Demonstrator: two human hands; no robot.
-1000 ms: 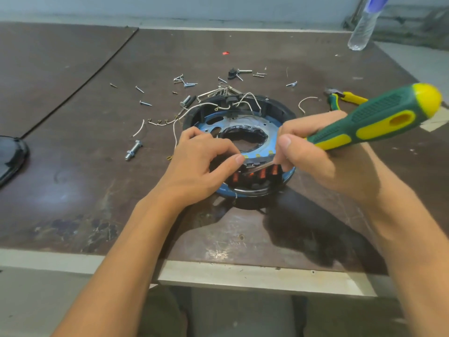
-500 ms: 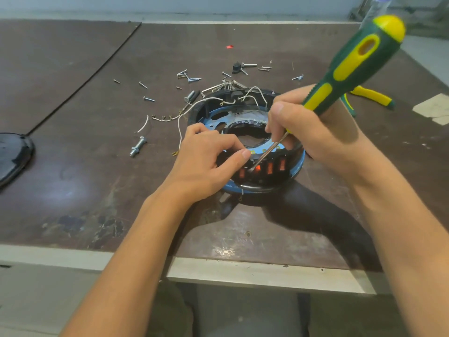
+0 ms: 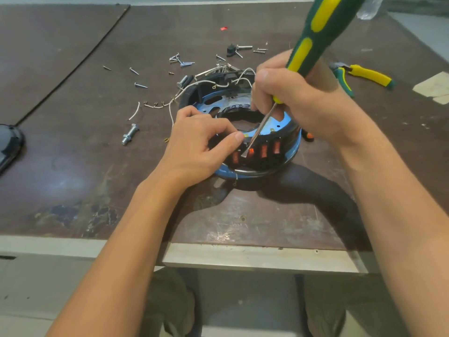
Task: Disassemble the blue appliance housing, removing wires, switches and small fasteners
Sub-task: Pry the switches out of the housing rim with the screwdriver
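The screwdriver [image 3: 313, 37] has a smooth, glossy plastic handle and a bare metal shaft. The housing [image 3: 296, 147] rim is glossy blue. Screws [image 3: 182, 62] and bolt [image 3: 130, 134] are bright metal. The table [image 3: 73, 142] is scuffed, scratched, dully shiny.

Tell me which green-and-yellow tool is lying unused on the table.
The pliers, right of the blue housing; the matching screwdriver is gripped by the right hand.
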